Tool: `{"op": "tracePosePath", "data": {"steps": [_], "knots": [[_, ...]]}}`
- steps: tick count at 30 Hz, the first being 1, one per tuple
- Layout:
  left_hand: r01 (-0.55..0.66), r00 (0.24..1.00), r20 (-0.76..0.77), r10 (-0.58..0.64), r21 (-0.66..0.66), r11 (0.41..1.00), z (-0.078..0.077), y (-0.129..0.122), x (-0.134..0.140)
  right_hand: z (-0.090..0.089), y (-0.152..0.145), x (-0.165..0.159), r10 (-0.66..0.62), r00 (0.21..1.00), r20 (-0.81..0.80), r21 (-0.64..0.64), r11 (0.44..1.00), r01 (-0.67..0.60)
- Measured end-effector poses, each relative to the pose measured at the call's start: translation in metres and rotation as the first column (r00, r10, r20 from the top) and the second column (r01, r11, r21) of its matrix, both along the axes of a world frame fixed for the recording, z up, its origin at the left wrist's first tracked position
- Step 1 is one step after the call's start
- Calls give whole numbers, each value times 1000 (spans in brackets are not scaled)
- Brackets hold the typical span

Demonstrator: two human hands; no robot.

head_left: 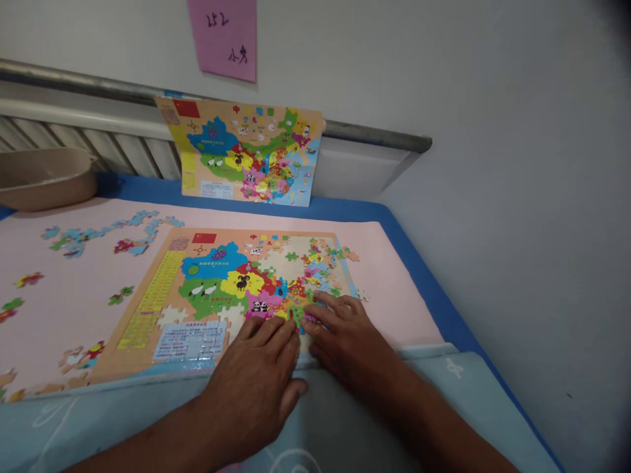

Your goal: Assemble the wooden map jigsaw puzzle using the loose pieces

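Seen from above: a colourful map puzzle [207, 266], lying flat straight ahead of two bare hands, its long axis running left to right across the body. Both hands at its lower right part, fingertips touching or nearly touching the small, crowded pieces there. Left hand [261, 361] flattened, fingers close together and pointing forward, thumb set wide to the side, nothing visible in its grasp. Right hand [340, 335] just beside it, fingers bent and slightly spread over the lower right edge. Cannot tell whether holding a piece (fingertips too mixed in with the bright colours).

Beyond the fingertips, toward the top right of the puzzle: the largest patch of bare backing [288, 266], a little nearer to the right hand. Smaller pale gaps lower down, to the left of the left hand.

Loose pieces mostly out to the left, on the left hand's side: a straggling blue cluster [81, 236] at the upper left, a green piece [121, 295] just beside the border, a mixed group [81, 355] at the lower left corner. Behind the puzzle, a matching picture sheet [219, 154], propped upright near a metal rail [379, 135]. Far left, a tan basin [46, 180]. Nothing tall between hands and gap; only low joined pieces along the way.
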State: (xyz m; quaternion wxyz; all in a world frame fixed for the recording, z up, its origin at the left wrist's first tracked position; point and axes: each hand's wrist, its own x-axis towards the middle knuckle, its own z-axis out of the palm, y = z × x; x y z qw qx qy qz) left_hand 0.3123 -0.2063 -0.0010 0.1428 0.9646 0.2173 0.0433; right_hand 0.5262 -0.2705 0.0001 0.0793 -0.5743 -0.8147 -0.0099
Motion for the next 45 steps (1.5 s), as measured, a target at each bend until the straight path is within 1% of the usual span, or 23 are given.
{"op": "tracePosePath", "data": {"steps": [6, 11, 16, 21, 25, 29, 37, 45], "knots": [[-2, 999, 41, 0, 29, 1000, -5, -1, -4, 0, 0, -1, -3, 1000, -3, 1, 1000, 3], [57, 996, 62, -58, 13, 998, -5, 0, -3, 0, 0, 0, 1, 999, -43, -25, 1000, -2], [50, 997, 57, -50, -7, 999, -3, -1, -2, 1, -1, 3, -23, 996, -83, -50, 999, 18], [56, 997, 52, -56, 5, 998, -1, -1, -1, 2, -3, 6, -11, 998, -59, -86, 996, 6], [55, 997, 53, -55, -3, 998, 0, -1, -2, 3, -3, 6, -1, 999, -47, -88, 996, -3], [63, 996, 58, -64, 9, 998, -2, 0, -3, 3, -3, 5, -7, 998, -68, -92, 996, 1], [59, 998, 17, -58, -33, 998, -2, 1, 0, 0, -2, 8, -18, 993, -115, -82, 997, 9], [45, 999, 17, -44, -26, 999, -2, 1, 5, -3, -1, 7, -28, 990, -138, -88, 996, 16]]}}
